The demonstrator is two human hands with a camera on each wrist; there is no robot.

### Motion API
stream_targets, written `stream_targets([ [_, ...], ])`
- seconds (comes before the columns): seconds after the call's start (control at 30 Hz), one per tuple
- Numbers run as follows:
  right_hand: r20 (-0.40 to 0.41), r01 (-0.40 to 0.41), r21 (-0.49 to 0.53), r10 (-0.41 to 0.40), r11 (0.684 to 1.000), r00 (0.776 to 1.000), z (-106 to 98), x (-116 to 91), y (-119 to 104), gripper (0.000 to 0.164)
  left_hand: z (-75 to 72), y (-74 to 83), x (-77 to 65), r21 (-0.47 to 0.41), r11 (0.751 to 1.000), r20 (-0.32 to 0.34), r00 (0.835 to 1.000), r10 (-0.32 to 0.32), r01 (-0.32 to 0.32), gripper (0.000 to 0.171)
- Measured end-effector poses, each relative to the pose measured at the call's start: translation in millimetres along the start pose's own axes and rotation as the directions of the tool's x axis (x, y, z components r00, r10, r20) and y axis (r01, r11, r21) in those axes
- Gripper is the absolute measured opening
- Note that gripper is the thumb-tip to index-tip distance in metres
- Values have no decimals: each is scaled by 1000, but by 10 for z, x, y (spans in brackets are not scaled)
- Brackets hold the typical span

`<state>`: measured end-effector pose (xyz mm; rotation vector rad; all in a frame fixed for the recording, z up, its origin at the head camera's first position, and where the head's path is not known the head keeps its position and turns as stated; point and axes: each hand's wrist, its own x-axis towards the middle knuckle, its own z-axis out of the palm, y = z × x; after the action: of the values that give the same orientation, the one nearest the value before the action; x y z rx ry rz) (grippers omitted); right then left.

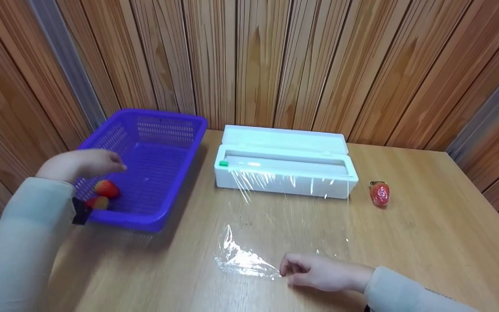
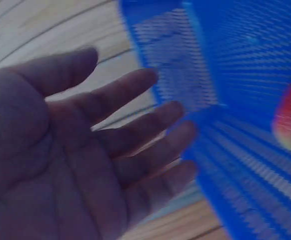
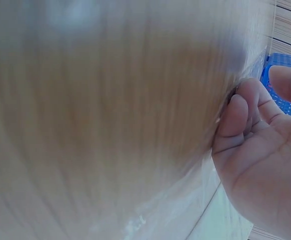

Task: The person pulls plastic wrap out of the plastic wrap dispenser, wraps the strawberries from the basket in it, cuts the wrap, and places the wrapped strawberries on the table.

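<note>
My left hand (image 1: 82, 164) is over the left side of a purple plastic basket (image 1: 179, 173), holding nothing. The left wrist view shows its fingers spread and slightly bent beside the basket wall. Below that hand, inside the basket, lie a red strawberry (image 1: 107, 189) and a paler one (image 1: 98, 203), partly covered by the wrist strap. My right hand (image 1: 325, 272) has its fingers curled at the near edge of a sheet of clear plastic wrap (image 1: 245, 260) and holds it there. The sheet runs out from a white wrap dispenser (image 1: 284, 184), whose lid stands up.
A strawberry in shiny film (image 1: 380, 193) sits on the wooden table (image 1: 427, 225), right of the dispenser. A green slider (image 1: 223, 163) is at the dispenser's left end. Wood-panelled walls (image 1: 271, 65) close off the back and both sides.
</note>
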<state>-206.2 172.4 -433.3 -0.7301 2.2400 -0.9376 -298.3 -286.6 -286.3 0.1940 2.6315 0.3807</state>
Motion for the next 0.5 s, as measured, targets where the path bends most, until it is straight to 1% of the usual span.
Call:
stream_targets([
  [0.03, -2, 3, -5, -3, 1000, 1000, -3, -4, 1, 10, 28, -19, 0, -13, 999, 48, 998, -28, 29, 69],
  [0.1, -9, 10, -12, -10, 1000, 1000, -9, -13, 3, 11, 56, -40, -4, -53, 995, 130, 989, -74, 82, 72],
  [0.17, -13, 12, -8, -12, 1000, 1000, -17, -21, 4, 11, 57, -45, -13, -74, 990, 178, 978, -109, 124, 73],
  [0.2, -17, 16, -16, -17, 1000, 1000, -20, -24, 6, 12, 58, -46, -23, -105, 983, 191, 973, -129, 152, 74],
  [0.27, -20, 16, -7, -16, 1000, 1000, -24, -29, 8, 12, 58, -48, -60, -196, 949, 220, 954, -204, 248, 76],
  [0.3, -17, 9, 1, -9, 1000, 1000, -27, -33, 8, 11, 66, -51, -73, -237, 927, 224, 945, -237, 289, 76],
  [0.33, -17, 9, -1, -9, 1000, 1000, -27, -35, 9, 11, 85, -58, -89, -284, 898, 225, 934, -279, 337, 77],
  [0.37, -13, 7, 2, -7, 1000, 1000, -26, -36, 9, 11, 108, -73, -99, -343, 862, 224, 924, -311, 373, 76],
  [0.4, -10, 1, 7, -1, 1000, 1000, -25, -38, 8, 11, 138, -87, -112, -409, 818, 220, 913, -342, 405, 76],
  [0.5, -5, -10, 24, 10, 1000, 1000, -17, -43, 1, 11, 231, -132, -131, -528, 719, 198, 888, -414, 453, 81],
])
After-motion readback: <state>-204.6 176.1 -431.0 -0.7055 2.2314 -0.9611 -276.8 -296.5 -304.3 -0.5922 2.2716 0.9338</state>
